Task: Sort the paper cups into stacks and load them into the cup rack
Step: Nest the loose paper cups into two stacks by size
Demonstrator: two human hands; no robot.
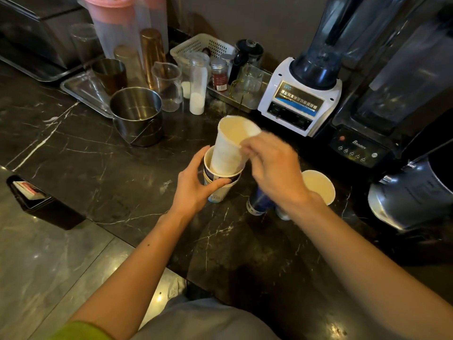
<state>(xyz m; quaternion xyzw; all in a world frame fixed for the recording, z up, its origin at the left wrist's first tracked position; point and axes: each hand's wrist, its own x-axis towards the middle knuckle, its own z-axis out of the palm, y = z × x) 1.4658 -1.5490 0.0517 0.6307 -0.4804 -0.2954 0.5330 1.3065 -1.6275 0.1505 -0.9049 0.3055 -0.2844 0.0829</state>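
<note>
Head cam showed stacking barely begun: left hand (196,185) gripped the small stack (219,182) mid-counter, right hand (272,165) pinched a white cup (232,146) partly nested inside. Loose cup (318,186) waited near the blenders; no rack visible.

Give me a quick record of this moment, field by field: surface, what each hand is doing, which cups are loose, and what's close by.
surface: dark marble counter
left hand: grip around the stack of nested cups, steadying it on the counter
right hand: holds the white cup at its rim, tilted, its base inside the stack
loose cups: open cup and a blue cup beside it, partly hidden by the right wrist
nearby: steel pot, white blender
cup rack: not in view
</note>
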